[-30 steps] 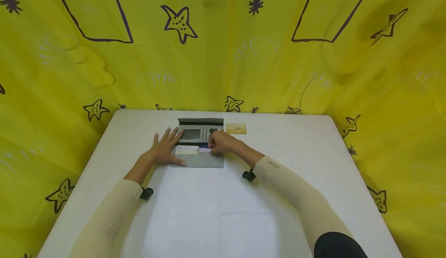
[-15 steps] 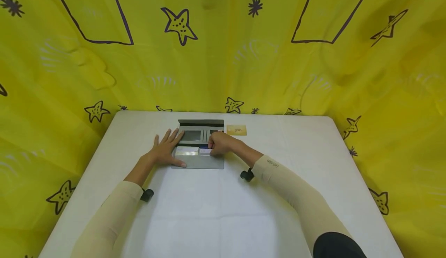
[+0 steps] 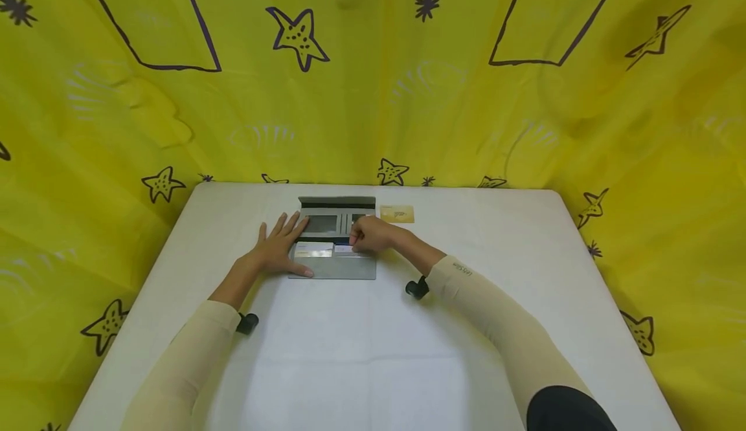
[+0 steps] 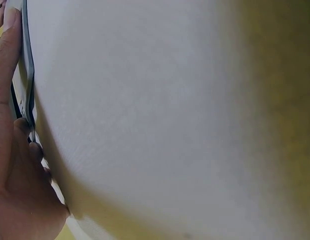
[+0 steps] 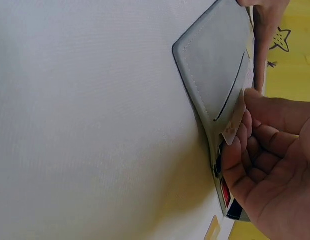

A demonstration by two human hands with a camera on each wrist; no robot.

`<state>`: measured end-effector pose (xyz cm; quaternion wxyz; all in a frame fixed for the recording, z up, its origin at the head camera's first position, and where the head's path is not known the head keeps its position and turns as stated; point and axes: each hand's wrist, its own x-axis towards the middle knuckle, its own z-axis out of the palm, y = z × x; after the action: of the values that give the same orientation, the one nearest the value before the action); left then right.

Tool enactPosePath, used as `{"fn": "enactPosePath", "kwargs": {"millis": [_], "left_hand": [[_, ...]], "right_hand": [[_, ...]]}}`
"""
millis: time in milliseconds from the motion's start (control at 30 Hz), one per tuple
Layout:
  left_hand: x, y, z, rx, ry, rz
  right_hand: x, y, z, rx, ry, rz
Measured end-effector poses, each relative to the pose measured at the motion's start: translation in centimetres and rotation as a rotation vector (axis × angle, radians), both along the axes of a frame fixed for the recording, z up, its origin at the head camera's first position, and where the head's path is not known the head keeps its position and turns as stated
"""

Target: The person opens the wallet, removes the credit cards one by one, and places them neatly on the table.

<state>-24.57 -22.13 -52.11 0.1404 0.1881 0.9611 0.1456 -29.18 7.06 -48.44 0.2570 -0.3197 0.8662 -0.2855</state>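
A grey wallet (image 3: 344,269) lies unfolded at the far side of the table. My left hand (image 3: 274,253) rests spread on its left side, the thumb on the near panel and the other fingers toward the far panel. My right hand (image 3: 373,233) is over the right side of the wallet, fingers curled. In the right wrist view its thumb and fingers pinch a pale card (image 5: 235,122) at the slot in the grey panel; the card's lower part is hidden. Another whitish card (image 3: 313,250) sits in the left slot of the near panel.
A gold card (image 3: 397,214) lies flat on the white table (image 3: 361,353), just right of the wallet. Yellow cloth (image 3: 350,107) with drawn starfish hangs behind the table and along both sides. A red patch (image 5: 225,193) shows in the wallet beside the right fingers.
My right thumb has drawn up slightly toward the curled fingers, over the right slot. The left hand, the wallet and the gold card stay where they were.
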Motion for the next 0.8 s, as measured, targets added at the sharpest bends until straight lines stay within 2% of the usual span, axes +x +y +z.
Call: {"fn": "enactPosePath", "kwargs": {"millis": [400,800], "left_hand": [[-0.08,-0.10,-0.21,0.009,-0.005,-0.002],[-0.09,-0.05,-0.13,0.015,0.011,-0.011]], "right_hand": [[0.04,0.19,-0.06,-0.078,-0.047,-0.044],[-0.53,0.39,0.00,-0.093,0.027,-0.102]]}}
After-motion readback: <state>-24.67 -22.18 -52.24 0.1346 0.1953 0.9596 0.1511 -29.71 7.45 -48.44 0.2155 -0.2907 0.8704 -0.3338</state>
